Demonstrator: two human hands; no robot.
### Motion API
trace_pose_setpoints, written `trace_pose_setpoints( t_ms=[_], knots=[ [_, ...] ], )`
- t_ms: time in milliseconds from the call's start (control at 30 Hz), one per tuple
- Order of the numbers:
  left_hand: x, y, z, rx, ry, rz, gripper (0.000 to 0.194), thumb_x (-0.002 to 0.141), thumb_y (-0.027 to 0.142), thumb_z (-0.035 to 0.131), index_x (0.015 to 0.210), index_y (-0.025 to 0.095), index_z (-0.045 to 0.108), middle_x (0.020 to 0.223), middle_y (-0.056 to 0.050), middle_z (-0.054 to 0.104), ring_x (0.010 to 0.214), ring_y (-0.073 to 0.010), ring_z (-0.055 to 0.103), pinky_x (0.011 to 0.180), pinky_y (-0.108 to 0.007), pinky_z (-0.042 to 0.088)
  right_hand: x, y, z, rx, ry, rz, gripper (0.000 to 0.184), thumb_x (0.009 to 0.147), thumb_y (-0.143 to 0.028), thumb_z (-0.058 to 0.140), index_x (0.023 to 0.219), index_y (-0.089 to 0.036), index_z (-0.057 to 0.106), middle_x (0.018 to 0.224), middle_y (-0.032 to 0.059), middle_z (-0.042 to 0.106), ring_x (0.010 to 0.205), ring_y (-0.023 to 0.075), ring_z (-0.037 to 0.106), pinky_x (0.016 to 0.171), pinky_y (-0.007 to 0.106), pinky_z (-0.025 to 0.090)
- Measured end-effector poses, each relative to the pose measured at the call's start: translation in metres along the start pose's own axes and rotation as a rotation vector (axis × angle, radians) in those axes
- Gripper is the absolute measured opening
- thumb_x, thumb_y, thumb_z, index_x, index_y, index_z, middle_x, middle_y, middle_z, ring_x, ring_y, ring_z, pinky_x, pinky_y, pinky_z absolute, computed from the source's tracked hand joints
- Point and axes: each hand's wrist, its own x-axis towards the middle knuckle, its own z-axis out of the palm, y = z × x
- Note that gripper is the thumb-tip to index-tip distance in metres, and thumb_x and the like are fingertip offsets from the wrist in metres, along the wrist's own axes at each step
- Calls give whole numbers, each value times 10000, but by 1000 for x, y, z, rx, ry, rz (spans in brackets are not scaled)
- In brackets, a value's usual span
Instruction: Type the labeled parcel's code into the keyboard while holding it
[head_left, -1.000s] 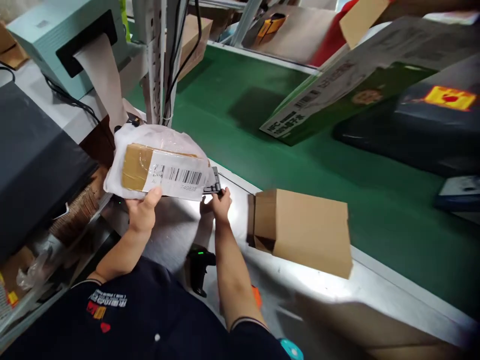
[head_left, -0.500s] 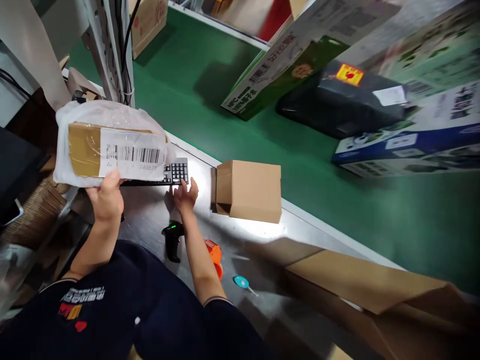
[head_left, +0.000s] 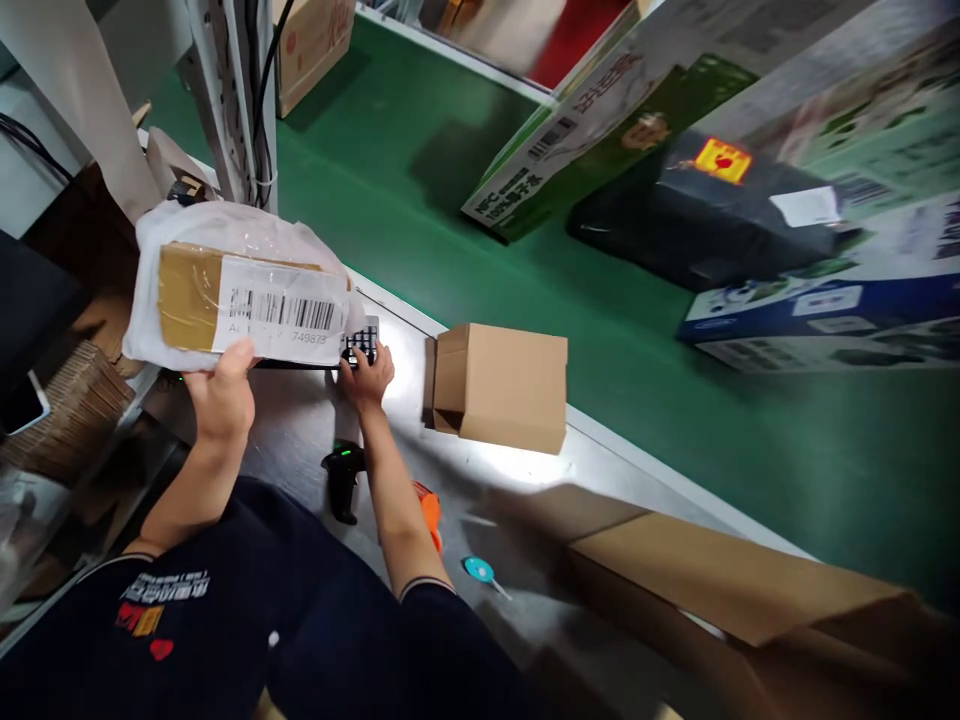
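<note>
One parcel [head_left: 240,290] is hanging raised, my left fingers [head_left: 238,358] pinching its lower edge, likely so the label [head_left: 281,315] is facing me; my right fingers [head_left: 384,362] are sitting slightly spread at the keyboard [head_left: 366,338] it's partly hiding.

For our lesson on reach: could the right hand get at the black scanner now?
Probably yes: nothing lies on the black scanner, close by the right forearm, though the right hand is at the keyboard.
</note>
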Motion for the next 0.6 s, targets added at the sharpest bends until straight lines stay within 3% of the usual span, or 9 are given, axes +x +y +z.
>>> trace_pose_setpoints(
  t_ms=[100,200,400,500,600],
  knots=[
    [2,-5,-3,11,-16,26,809,608,473,913,1357,320,647,1385,-83,755,1365,-317,668,925,-395,677,20,-10,0,37,11,-28,469,1000,-428,602,1417,-235,699,1694,183,403,1574,413,324,1264,671,311],
    [1,-10,-6,21,-1,65,800,613,512,921,1345,325,656,1409,-75,747,1378,-301,663,1028,-412,645,31,-15,1,58,-39,-19,442,991,-404,591,1352,-194,734,1671,218,429,1566,427,339,1260,684,304],
    [1,-16,-8,-10,6,65,801,581,622,954,1283,342,690,1374,-69,769,1368,-307,674,1135,-475,593,29,-11,11,118,67,-5,449,957,-456,579,1274,-189,750,1658,221,444,1561,410,341,1258,688,294],
    [1,-14,-8,-46,0,46,823,574,617,967,1293,328,690,1356,-71,777,1368,-317,672,1177,-526,561,28,-10,14,142,53,39,447,940,-499,581,1214,-200,767,1648,202,463,1563,417,342,1268,696,271],
    [0,-12,-8,-63,-29,28,826,602,589,963,1328,314,680,1373,-88,771,1378,-333,665,1217,-577,523,28,-7,10,165,82,97,531,940,-535,570,1304,-182,728,1666,229,435,1580,437,323,1279,694,258]
  ],
)
